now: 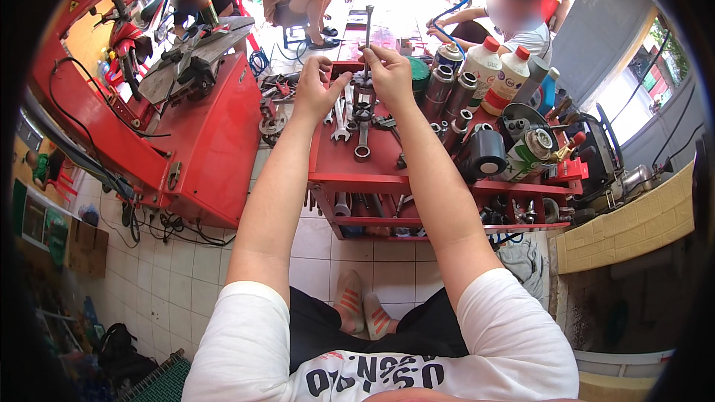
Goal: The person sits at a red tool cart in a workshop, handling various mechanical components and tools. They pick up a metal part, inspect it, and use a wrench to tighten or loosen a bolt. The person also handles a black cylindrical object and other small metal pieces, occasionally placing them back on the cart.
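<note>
My right hand (391,80) pinches a long dark metal bar (369,26) that stands upright above the red tool cart (328,164). The bar's top end is slightly wider, and its lower end is partly hidden by the fingers. My left hand (319,91) is held just left of it, fingers loosely curved and apart, with nothing in them. Below the hands, several open-end wrenches (339,132) lie on the cart top. A ring wrench (362,141) points toward me.
Right on the cart stand large sockets (438,89), red-capped bottles (509,78) and cans (530,150). A red machine (205,134) is at left, with cables (160,227) on the tiles. A blue hose (462,7) hangs behind. Several people sit beyond the cart.
</note>
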Demonstrator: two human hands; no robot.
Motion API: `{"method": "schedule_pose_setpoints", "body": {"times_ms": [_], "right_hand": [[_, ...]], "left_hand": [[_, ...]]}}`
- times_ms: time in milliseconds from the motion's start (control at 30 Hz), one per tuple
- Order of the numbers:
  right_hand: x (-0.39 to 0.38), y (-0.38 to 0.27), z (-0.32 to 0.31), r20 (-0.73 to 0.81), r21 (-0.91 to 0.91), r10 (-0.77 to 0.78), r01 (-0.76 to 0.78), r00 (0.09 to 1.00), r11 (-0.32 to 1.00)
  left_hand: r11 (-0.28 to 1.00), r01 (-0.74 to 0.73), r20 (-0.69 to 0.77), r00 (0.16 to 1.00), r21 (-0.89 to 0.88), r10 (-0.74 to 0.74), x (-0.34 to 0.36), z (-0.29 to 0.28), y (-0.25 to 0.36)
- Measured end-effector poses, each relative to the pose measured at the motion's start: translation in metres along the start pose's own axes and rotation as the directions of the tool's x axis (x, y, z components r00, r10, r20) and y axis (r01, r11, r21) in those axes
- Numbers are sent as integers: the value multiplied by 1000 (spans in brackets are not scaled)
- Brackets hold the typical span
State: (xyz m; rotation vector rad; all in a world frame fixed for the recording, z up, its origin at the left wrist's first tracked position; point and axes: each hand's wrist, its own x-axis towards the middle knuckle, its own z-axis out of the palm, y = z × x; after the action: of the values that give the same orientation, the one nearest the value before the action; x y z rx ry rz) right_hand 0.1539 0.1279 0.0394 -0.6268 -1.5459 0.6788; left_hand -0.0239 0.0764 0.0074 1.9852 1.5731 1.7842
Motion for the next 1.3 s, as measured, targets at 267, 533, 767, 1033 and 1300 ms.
{"method": "schedule_pose_setpoints", "body": {"times_ms": [267, 533, 767, 1033, 1300], "right_hand": [[-2, -7, 1, 9, 19, 9, -9, 1000, 1000], [-2, -9, 2, 10, 60, 13, -13, 1000, 998], [0, 0, -1, 9, 27, -12, 11, 1000, 1000], [0, -1, -4, 48, -5, -3, 3, 999, 1000], [-1, -3, 0, 24, 60, 14, -16, 1000, 998]], "left_hand": [[1000, -23, 51, 998, 10, 23, -2, -3, 6], [1000, 12, 98, 995, 23, -14, -3, -5, 12], [995, -4, 24, 1000, 100, 2, -1, 0, 5], [991, 40, -118, 993, 129, -25, 2, 2, -4], [996, 81, -78, 994, 40, -77, 3, 1, -3]]}}
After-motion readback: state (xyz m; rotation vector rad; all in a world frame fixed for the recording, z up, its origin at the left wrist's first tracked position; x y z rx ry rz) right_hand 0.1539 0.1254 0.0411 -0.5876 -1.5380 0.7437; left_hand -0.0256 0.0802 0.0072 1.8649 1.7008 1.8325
